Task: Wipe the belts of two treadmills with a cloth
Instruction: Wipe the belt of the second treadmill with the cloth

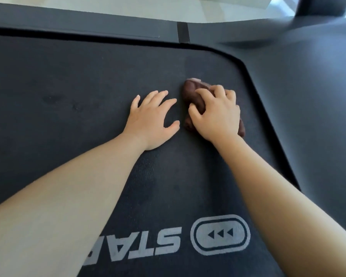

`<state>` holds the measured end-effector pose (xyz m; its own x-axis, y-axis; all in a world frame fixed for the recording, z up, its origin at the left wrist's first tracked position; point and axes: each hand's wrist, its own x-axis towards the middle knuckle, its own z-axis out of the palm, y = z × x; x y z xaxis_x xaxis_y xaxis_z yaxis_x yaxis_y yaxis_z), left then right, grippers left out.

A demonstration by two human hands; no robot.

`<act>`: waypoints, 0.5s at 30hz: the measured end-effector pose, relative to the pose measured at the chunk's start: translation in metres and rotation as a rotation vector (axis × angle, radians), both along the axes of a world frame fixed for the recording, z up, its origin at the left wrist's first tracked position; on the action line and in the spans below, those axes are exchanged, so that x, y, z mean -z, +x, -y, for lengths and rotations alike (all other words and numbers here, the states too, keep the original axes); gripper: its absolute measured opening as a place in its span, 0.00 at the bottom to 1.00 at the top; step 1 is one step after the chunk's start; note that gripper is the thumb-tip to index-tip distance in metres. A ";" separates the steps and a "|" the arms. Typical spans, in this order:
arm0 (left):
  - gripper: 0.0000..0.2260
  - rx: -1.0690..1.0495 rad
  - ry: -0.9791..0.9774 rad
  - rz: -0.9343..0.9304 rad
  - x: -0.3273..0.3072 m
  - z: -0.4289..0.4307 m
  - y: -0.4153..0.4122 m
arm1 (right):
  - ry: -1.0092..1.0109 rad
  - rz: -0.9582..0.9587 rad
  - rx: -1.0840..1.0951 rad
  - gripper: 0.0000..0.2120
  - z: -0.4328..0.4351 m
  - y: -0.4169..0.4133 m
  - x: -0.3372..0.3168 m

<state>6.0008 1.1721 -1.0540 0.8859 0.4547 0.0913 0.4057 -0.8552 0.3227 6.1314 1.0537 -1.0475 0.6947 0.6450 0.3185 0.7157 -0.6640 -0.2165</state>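
While the grey printed logo lies nearest at 6 o'clock on the treadmill belt, the left hand rests flat beyond it, fingers spread and released. Just at its 3 o'clock, the right hand clutches a bunched brown cloth against the belt. Farther, at 12 o'clock, runs the side rail.

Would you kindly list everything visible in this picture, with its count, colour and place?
Treadmill belt: one, black, fills most of view.
Logo: one, grey, printed on belt, bottom centre.
Frame: one, dark grey, along top and right.
Floor: pale, beyond frame, top edge.
Cloth: one, brown, bunched on belt, centre right.
Left grip: one bare hand, fingers spread flat on belt, left of cloth.
Right grip: one bare hand, fingers curled round cloth.
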 end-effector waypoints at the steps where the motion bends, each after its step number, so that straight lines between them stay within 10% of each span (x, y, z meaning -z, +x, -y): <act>1: 0.25 0.005 -0.004 0.025 -0.001 0.001 -0.002 | -0.001 -0.002 0.017 0.18 0.007 -0.013 -0.001; 15: 0.25 0.329 0.083 -0.149 -0.016 -0.098 -0.042 | -0.021 0.016 0.042 0.21 0.041 -0.109 -0.005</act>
<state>5.9590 1.2696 -1.0385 0.9899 0.1399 -0.0247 0.1420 -0.9684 0.2050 6.0226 1.0125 -1.0424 0.7161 0.6223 0.3161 0.6906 -0.6976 -0.1909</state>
